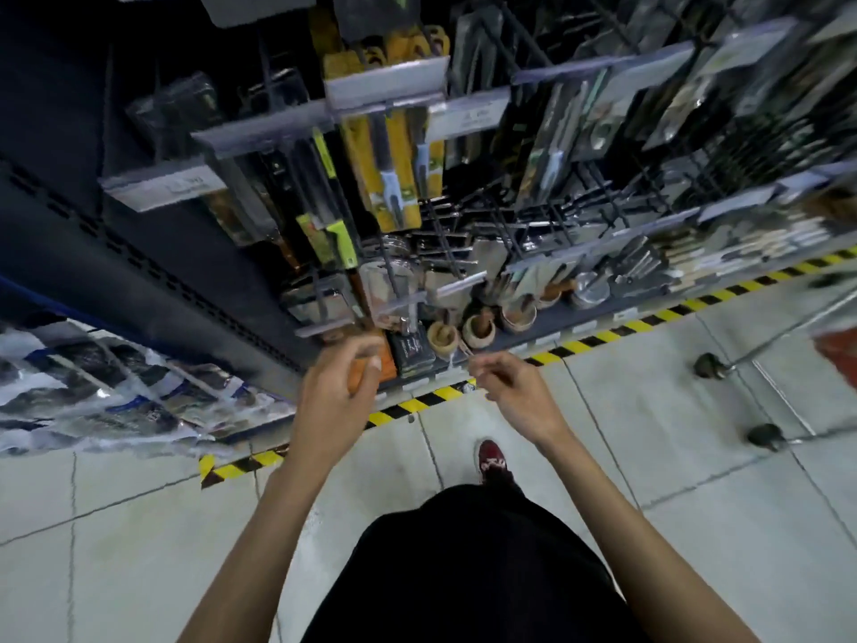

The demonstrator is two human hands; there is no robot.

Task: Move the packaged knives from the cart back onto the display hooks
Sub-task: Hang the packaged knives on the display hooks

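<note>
My left hand [331, 394] grips an orange-backed packaged knife [361, 379] low in front of the display. Most of the pack is hidden behind my fingers and blurred. My right hand [512, 392] pinches a thin pale strip [465, 351] just to the right; whether it belongs to the same pack I cannot tell. Right above both hands a display hook with a clear label strip [324, 326] sticks out. Higher hooks carry more packaged knives, among them yellow-carded ones [394, 178]. The cart [788, 327] stands at the right edge.
Wooden mortars and metal cups [477, 329] stand on the bottom shelf behind my hands. Yellow-black tape [649, 322] marks the shelf's foot on the tiled floor. Two cart wheels [709, 365] rest at the right. My red shoe [492, 459] is on the floor below. Printed packs [116, 392] lie at the left.
</note>
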